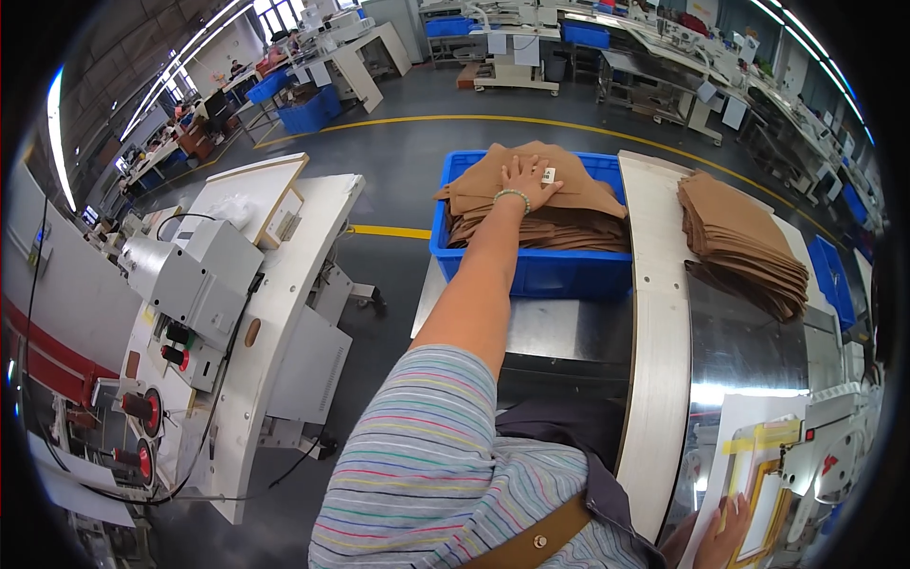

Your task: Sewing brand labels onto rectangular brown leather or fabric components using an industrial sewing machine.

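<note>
My left hand [529, 182] lies palm down with its fingers spread on a pile of brown cut fabric pieces [578, 199]. A small white label [549, 175] shows beside its fingers. The pile fills a blue plastic bin [569, 277] and rises above its rim. At the lower right, my right hand [728, 531] rests with fingers stretched out along a white sheet with a yellow-edged frame [758, 455]. That frame sits next to a white sewing machine [834, 455]. Part of my right hand is cut off by the lower edge.
A second stack of brown fabric pieces [744, 242] lies on the worktable [659, 322] to the right. On the left stands another table with a sewing machine [194, 284] and red thread spools [142, 408]. Behind the bin runs a yellow floor line [455, 118].
</note>
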`<action>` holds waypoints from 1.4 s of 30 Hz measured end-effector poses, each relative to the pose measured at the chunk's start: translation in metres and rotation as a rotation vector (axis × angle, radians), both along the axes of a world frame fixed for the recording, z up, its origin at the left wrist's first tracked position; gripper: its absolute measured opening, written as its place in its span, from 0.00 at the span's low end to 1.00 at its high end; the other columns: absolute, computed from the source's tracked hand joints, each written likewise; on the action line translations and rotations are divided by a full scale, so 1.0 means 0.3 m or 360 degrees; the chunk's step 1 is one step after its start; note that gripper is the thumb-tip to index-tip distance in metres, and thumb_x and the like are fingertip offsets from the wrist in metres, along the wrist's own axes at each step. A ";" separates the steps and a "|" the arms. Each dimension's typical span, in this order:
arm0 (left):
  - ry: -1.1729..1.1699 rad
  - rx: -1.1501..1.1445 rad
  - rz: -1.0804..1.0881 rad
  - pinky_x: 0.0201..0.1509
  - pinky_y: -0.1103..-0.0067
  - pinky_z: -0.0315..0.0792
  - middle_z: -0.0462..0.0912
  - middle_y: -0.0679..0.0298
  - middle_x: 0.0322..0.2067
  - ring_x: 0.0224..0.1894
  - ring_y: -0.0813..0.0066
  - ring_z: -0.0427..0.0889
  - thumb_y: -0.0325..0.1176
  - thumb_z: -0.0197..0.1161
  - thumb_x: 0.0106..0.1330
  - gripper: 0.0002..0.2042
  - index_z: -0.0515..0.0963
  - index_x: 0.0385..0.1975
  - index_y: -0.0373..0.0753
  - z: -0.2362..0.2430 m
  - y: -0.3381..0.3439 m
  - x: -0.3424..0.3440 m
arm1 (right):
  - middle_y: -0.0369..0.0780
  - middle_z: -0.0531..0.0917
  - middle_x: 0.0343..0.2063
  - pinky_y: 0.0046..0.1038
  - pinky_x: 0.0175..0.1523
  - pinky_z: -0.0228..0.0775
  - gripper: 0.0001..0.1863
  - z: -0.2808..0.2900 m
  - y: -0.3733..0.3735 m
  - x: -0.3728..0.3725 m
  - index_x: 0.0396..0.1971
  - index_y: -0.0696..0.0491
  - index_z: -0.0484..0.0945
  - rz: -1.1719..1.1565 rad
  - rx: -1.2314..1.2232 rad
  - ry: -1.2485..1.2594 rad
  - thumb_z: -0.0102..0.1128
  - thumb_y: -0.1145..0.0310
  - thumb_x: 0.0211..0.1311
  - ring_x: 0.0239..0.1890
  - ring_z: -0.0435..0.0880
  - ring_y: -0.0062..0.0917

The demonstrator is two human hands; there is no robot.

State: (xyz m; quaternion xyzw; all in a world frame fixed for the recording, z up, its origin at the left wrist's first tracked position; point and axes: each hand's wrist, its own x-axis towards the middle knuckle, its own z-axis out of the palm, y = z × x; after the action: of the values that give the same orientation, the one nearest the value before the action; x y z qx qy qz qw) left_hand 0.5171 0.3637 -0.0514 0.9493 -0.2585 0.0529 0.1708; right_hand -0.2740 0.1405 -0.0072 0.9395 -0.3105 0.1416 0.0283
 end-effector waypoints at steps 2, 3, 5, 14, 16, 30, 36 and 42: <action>-0.0006 0.0001 0.0012 0.87 0.44 0.33 0.49 0.63 0.86 0.87 0.43 0.39 0.77 0.45 0.72 0.46 0.57 0.84 0.56 0.001 0.003 0.001 | 0.48 0.83 0.62 0.46 0.72 0.71 0.17 0.011 0.007 0.012 0.58 0.51 0.88 -0.0033 0.0044 0.0025 0.64 0.60 0.78 0.67 0.80 0.46; -0.0020 -0.0005 0.0017 0.87 0.44 0.34 0.50 0.63 0.86 0.87 0.43 0.40 0.78 0.45 0.71 0.47 0.58 0.84 0.56 0.001 0.003 0.000 | 0.49 0.83 0.62 0.46 0.72 0.71 0.16 0.019 0.013 0.017 0.58 0.51 0.88 -0.0072 0.0082 0.0042 0.64 0.61 0.78 0.67 0.80 0.46; -0.0039 -0.0007 0.0018 0.86 0.44 0.35 0.50 0.63 0.85 0.86 0.43 0.40 0.79 0.46 0.71 0.47 0.58 0.83 0.56 0.000 -0.002 -0.001 | 0.50 0.83 0.62 0.46 0.72 0.71 0.16 0.016 0.011 0.012 0.58 0.52 0.88 -0.0031 0.0068 0.0024 0.64 0.61 0.77 0.67 0.80 0.46; -0.0055 -0.0040 0.0033 0.87 0.45 0.34 0.51 0.62 0.85 0.87 0.44 0.40 0.80 0.47 0.69 0.48 0.59 0.83 0.56 -0.017 -0.006 -0.002 | 0.53 0.81 0.63 0.46 0.73 0.71 0.19 0.060 0.024 0.028 0.59 0.59 0.83 0.0017 0.0098 0.0023 0.65 0.64 0.77 0.68 0.79 0.48; -0.0043 -0.0050 0.0028 0.87 0.45 0.34 0.51 0.62 0.85 0.87 0.44 0.40 0.80 0.47 0.69 0.48 0.59 0.83 0.56 -0.018 -0.007 -0.003 | 0.54 0.80 0.65 0.46 0.74 0.69 0.21 0.047 0.020 0.017 0.61 0.59 0.82 -0.0005 0.0111 0.0003 0.66 0.64 0.76 0.69 0.78 0.48; -0.0053 -0.0060 0.0030 0.87 0.45 0.33 0.50 0.63 0.85 0.87 0.43 0.38 0.80 0.47 0.69 0.48 0.58 0.83 0.55 -0.029 -0.012 -0.005 | 0.55 0.67 0.78 0.49 0.84 0.49 0.30 0.006 0.003 0.005 0.75 0.55 0.72 -0.0199 0.0221 0.0440 0.58 0.56 0.81 0.81 0.62 0.51; -0.0057 -0.0019 0.0054 0.86 0.45 0.34 0.50 0.62 0.85 0.87 0.43 0.40 0.80 0.46 0.69 0.48 0.57 0.84 0.57 -0.031 -0.014 0.001 | 0.54 0.66 0.79 0.50 0.84 0.49 0.30 0.009 0.011 0.011 0.76 0.54 0.71 -0.0255 0.0297 0.0424 0.57 0.55 0.82 0.81 0.60 0.50; -0.0074 -0.0011 0.0050 0.86 0.45 0.35 0.50 0.62 0.85 0.87 0.42 0.40 0.80 0.45 0.69 0.49 0.57 0.84 0.56 -0.035 -0.023 0.000 | 0.54 0.65 0.79 0.52 0.83 0.51 0.31 0.009 0.007 0.005 0.76 0.54 0.71 -0.0195 0.0273 0.0442 0.59 0.56 0.81 0.81 0.61 0.52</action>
State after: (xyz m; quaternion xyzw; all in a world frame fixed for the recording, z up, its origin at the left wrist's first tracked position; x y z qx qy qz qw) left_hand 0.5170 0.3567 -0.0621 0.9512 -0.2472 0.0786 0.1672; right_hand -0.2725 0.1425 -0.0045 0.9283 -0.3713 -0.0185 -0.0008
